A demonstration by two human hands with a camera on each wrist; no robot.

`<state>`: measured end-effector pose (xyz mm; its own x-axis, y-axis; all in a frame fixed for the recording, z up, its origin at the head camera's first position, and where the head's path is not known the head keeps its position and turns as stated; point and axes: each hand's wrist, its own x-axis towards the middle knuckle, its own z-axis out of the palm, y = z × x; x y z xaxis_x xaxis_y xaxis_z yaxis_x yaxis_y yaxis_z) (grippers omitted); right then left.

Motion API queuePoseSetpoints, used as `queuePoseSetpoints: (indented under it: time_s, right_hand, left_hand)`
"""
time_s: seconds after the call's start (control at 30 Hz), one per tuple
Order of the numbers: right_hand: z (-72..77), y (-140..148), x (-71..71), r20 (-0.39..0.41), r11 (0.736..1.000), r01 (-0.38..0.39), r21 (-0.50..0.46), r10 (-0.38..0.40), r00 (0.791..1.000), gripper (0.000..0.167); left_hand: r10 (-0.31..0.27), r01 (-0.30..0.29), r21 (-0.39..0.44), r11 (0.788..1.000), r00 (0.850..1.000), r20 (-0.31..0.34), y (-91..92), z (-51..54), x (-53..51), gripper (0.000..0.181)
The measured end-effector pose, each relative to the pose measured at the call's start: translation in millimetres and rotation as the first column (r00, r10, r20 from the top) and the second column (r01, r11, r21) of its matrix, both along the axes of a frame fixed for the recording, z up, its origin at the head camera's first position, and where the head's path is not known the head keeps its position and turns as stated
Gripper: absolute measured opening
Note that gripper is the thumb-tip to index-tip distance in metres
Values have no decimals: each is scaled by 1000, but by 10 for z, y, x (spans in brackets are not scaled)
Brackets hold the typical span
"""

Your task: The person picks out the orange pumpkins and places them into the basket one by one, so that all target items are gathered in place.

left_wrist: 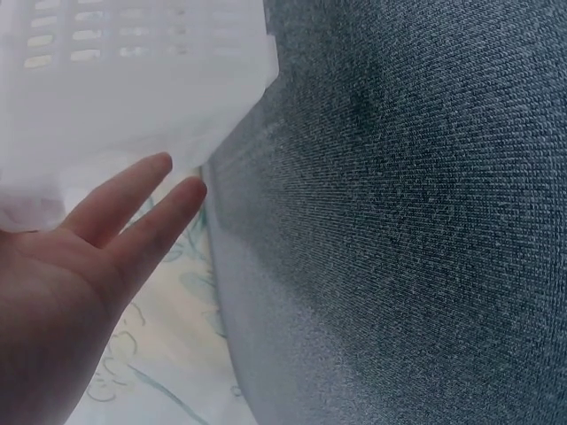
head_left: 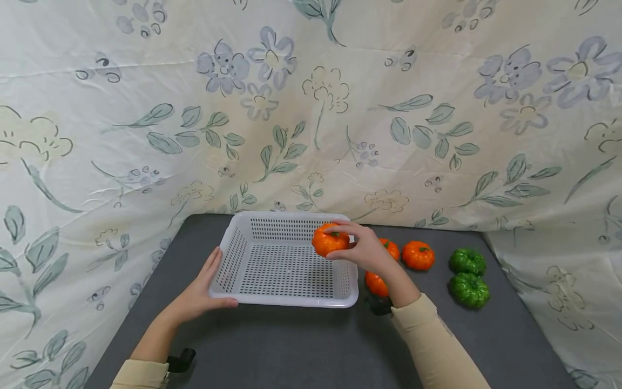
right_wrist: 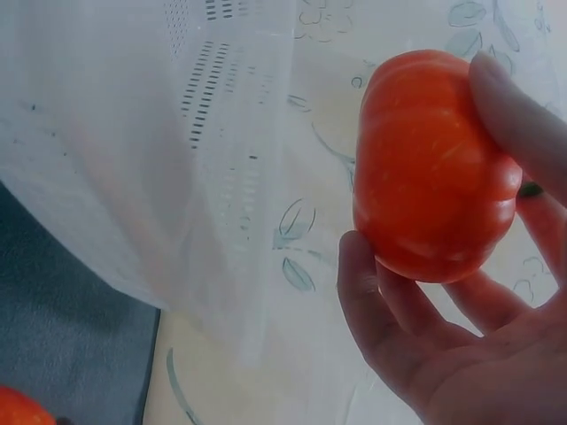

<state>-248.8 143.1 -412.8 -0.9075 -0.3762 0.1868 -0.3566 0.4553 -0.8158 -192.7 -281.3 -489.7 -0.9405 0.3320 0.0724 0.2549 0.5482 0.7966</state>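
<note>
A white perforated plastic basket (head_left: 286,299) stands on the dark table in the head view, with nothing lying in it. At its front left corner my left hand (head_left: 201,292) rests against it, thumb along the front side and fingers along the left side. In the left wrist view the fingers (left_wrist: 155,217) stretch out straight beside the basket wall (left_wrist: 133,97). My right hand (head_left: 366,248) holds an orange toy pumpkin (head_left: 326,241) above the basket's right side. The right wrist view shows the thumb and fingertips round this pumpkin (right_wrist: 434,168), its green stem partly hidden.
Right of the basket lie more orange pumpkins (head_left: 419,255), two partly hidden by my right arm. Two green ribbed vegetables (head_left: 468,290) touch each other farther right. Behind the dark table (head_left: 311,346) hangs a flowered cloth (head_left: 272,162), which also lines both sides.
</note>
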Motion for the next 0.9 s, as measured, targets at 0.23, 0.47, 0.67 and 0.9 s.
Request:
queuePoseSetpoints:
  time_s: [0.23,0.47,0.67,0.9]
  right_hand:
    - [42,-82,-47,10,1000,-12,-2,12,1000,53]
    - [59,-151,-90,1,1000,-23,3,23,1000,55]
    - [79,-231,-99,18,1000,-29,7,29,999,55]
    - [100,-323,-134,42,999,-39,8,38,998,53]
  left_hand:
    - [8,-8,2,1000,1000,8,10,-2,1,134]
    - [6,-6,7,1000,1000,14,22,-2,-6,134]
    - [4,-4,6,1000,1000,16,24,3,1,134]
    - [4,-4,13,1000,1000,17,14,-1,-4,134]
